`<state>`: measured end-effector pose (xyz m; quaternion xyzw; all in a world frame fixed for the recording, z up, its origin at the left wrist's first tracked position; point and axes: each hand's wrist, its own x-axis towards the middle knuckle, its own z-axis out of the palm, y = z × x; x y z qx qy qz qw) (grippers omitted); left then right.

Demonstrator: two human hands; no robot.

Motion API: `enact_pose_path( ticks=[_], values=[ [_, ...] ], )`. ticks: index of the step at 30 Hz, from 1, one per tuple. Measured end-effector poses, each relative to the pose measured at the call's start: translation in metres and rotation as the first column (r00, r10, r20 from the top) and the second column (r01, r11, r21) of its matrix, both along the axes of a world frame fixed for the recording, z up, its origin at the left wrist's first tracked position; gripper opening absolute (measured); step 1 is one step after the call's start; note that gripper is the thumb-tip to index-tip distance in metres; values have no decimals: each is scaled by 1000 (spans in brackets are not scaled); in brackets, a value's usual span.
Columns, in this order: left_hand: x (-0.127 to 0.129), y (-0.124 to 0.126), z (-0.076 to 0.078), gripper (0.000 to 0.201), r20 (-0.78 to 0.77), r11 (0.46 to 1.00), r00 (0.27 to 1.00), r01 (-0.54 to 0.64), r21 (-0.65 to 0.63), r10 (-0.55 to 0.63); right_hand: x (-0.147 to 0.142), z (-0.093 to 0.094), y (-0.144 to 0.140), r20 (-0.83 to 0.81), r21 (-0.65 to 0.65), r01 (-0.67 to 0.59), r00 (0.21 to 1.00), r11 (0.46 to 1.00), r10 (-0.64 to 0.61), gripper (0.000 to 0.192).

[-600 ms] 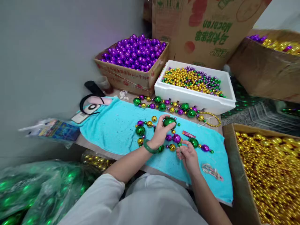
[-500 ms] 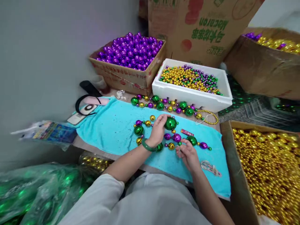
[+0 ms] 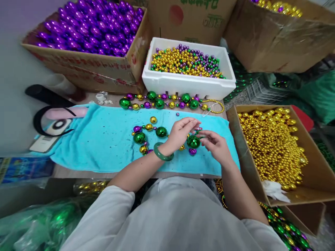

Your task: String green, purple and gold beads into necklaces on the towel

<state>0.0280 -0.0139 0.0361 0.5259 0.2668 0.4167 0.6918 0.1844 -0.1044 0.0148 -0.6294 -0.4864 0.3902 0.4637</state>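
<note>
A string of green, gold and purple beads (image 3: 146,134) lies on a turquoise towel (image 3: 104,139). My left hand (image 3: 180,132), with a green bangle (image 3: 162,153) on the wrist, pinches the string just above a large green bead (image 3: 193,141). My right hand (image 3: 216,144) meets it from the right, fingertips closed on the string beside that bead. A small purple bead (image 3: 192,151) hangs below the green one.
A finished bead string (image 3: 167,101) lies along the towel's far edge. Behind are a cardboard box of purple balls (image 3: 89,24) and a white foam box of small mixed beads (image 3: 187,61). A box of gold beads (image 3: 272,143) stands at right. A phone and black cable (image 3: 52,125) lie at left.
The head camera has tilted down and closer. My left hand has let go of the big green bead's top and moved right; both hands now meet at the string by that bead.
</note>
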Motion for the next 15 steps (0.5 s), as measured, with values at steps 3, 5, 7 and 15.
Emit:
enact_pose_path(
  ticks=[3,5,7,15],
  values=[
    [-1,2,18,25,63,999,998,-25,44,23,-15,6,10,-1,22,-58,998,998,58,24],
    [-4,5,28,25,87,994,995,-63,86,55,-18,6,14,23,10,-70,997,998,70,23],
    [-8,9,35,26,109,987,990,-108,122,94,-18,6,15,17,-11,-94,995,995,95,25],
    [-13,15,7,50,17,974,999,-41,222,38,-13,17,11,-246,-20,-17,969,1000,12,30]
  ],
)
